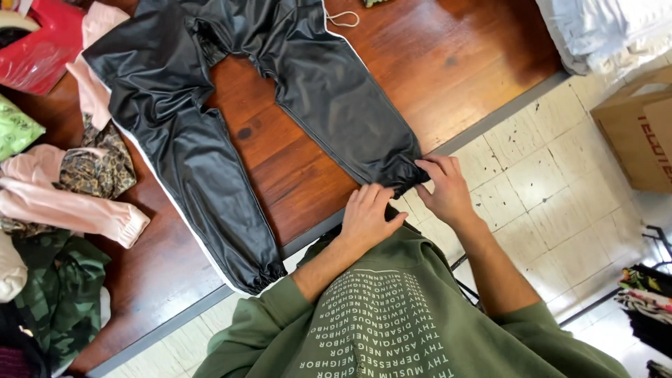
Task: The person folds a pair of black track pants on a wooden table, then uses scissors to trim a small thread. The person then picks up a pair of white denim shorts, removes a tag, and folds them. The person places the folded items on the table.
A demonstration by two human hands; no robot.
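Shiny black trousers (175,133) with a white side stripe lie spread flat on a brown wooden table (434,77), legs apart and pointing towards me. My left hand (367,217) rests palm down at the gathered cuff of the right-side leg (336,91), near the table's edge. Beside it, my right hand (442,189) pinches that same cuff between thumb and fingers. The other leg's cuff (262,276) lies untouched at the table edge to the left.
Pink, leopard-print and camouflage clothes (63,210) are heaped along the table's left side, with a red bag (38,42) behind. A cardboard box (640,129) stands on the tiled floor at right, pale fabric (602,28) above it.
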